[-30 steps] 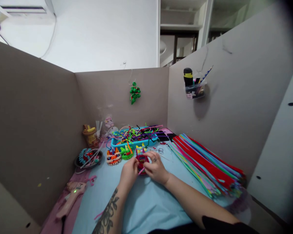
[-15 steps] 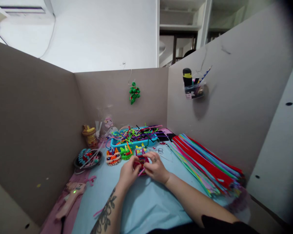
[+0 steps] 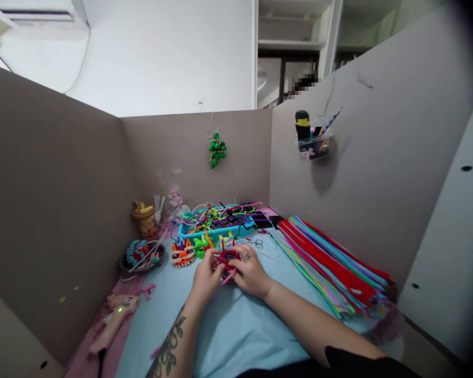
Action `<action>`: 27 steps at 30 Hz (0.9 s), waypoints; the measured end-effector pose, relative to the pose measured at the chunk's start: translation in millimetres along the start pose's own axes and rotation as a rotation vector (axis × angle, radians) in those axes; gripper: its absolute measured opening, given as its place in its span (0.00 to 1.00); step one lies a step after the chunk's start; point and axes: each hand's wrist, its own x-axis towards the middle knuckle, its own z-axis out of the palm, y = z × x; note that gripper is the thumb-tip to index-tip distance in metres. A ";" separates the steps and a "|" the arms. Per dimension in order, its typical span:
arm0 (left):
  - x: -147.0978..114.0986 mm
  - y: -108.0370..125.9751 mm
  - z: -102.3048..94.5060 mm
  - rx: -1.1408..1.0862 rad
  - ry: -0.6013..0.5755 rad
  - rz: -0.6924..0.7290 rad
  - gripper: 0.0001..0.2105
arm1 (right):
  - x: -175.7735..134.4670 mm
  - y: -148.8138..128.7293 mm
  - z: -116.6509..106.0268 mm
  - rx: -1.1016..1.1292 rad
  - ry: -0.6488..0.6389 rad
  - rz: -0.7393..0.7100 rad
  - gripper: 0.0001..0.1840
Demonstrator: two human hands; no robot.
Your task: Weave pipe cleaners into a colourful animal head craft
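Between my two hands is a dark red and pink ring-shaped piece of pipe-cleaner work (image 3: pixel 229 257), with a pink pipe-cleaner end sticking out toward me. My left hand (image 3: pixel 208 275) grips its left side with thumb and fingers. My right hand (image 3: pixel 250 270) is closed on its right side, fingertips over the top edge. Fingers cover much of the piece. Just beyond stand finished fuzzy figures: an orange and white one (image 3: pixel 182 254), a green one (image 3: pixel 202 245) and a yellow and blue one (image 3: pixel 226 241), partly hidden behind my hands.
A blue tray (image 3: pixel 216 232) heaped with pipe-cleaner pieces stands at the back. Scissors (image 3: pixel 257 243) lie beyond my right hand. Bundled pipe cleaners (image 3: pixel 331 262) lie right. At left are a dark bowl (image 3: pixel 142 269) and a pink glue gun (image 3: pixel 116 320). Grey partitions (image 3: pixel 197 152) surround the table.
The ring-shaped piece has turned slightly in my hands, showing more of its dark red side. A pink strand now stands up near my left fingertips. Other things stay put.
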 end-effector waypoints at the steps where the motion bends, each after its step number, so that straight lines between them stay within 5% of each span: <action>1: -0.8 0.8 0.2 0.021 0.023 0.007 0.11 | 0.0 0.1 1.2 0.004 0.003 0.013 0.08; 10: -14.3 18.7 6.2 0.456 -0.070 0.083 0.09 | -0.4 -2.4 13.8 0.020 0.035 0.115 0.04; 21: -11.9 22.1 -1.1 0.567 -0.094 0.025 0.18 | 3.4 -7.0 9.7 0.048 0.075 0.194 0.03; 27: -10.2 17.5 -1.6 0.565 -0.046 -0.020 0.13 | 4.6 -7.6 5.6 0.061 0.101 0.249 0.06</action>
